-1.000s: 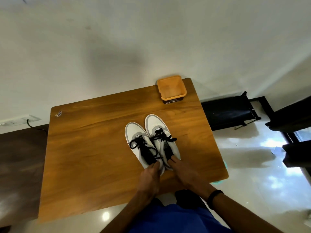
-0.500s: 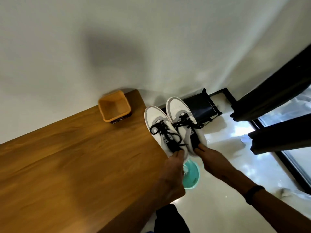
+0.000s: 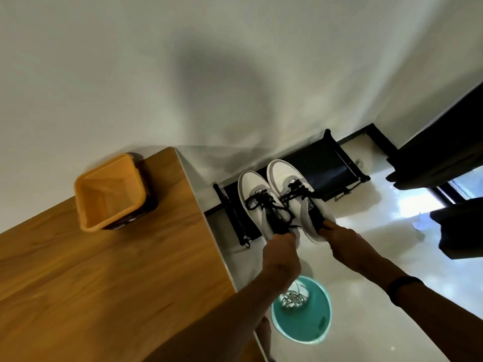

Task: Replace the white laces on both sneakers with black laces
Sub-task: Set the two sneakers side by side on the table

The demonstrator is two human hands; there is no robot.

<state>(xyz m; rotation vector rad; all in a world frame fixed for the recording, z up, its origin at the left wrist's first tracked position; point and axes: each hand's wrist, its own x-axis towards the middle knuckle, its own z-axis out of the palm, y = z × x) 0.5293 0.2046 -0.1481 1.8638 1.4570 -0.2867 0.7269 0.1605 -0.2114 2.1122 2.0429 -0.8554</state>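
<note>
Two white and grey sneakers with black laces hang side by side in the air, to the right of the wooden table (image 3: 109, 257) and over a low black rack (image 3: 321, 168). My left hand (image 3: 281, 253) grips the heel of the left sneaker (image 3: 254, 192). My right hand (image 3: 339, 240) grips the heel of the right sneaker (image 3: 287, 176). Both toes point away from me toward the wall. White laces (image 3: 292, 299) lie in a teal bucket (image 3: 303, 313) on the floor below my arms.
An orange square basket (image 3: 109, 194) stands at the table's far right corner. The glossy white floor spreads to the right, with dark curtains (image 3: 444, 142) and a window at the far right. A plain white wall rises behind.
Both hands lifted the sneakers off the table and carried them right, past the table's edge, over the black rack. The view swung right with them.
</note>
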